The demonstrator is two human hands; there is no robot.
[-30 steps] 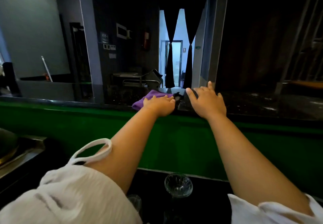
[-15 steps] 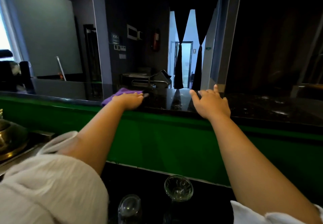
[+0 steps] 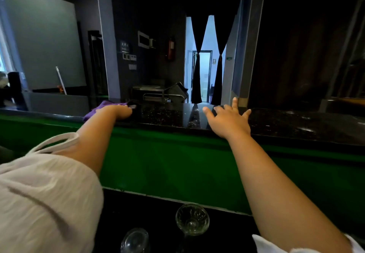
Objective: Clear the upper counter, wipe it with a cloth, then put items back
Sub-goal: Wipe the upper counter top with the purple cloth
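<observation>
The upper counter [image 3: 286, 123] is a glossy black speckled slab above a green front panel. My left hand [image 3: 116, 111] presses down on a purple cloth [image 3: 98, 107] lying on the counter left of centre; the cloth shows mostly behind and left of the hand. My right hand [image 3: 227, 119] rests flat on the counter about a forearm's length to the right, fingers spread, holding nothing.
On the black lower counter near me stand two clear glasses, one [image 3: 192, 220] at centre and one [image 3: 135, 241] lower left. A metal trolley [image 3: 158, 92] stands beyond the counter. A dark object [image 3: 14, 86] sits at the far left end.
My left hand has slid the purple cloth leftward along the counter, away from my right hand, which has stayed in place with its fingers spreading slightly.
</observation>
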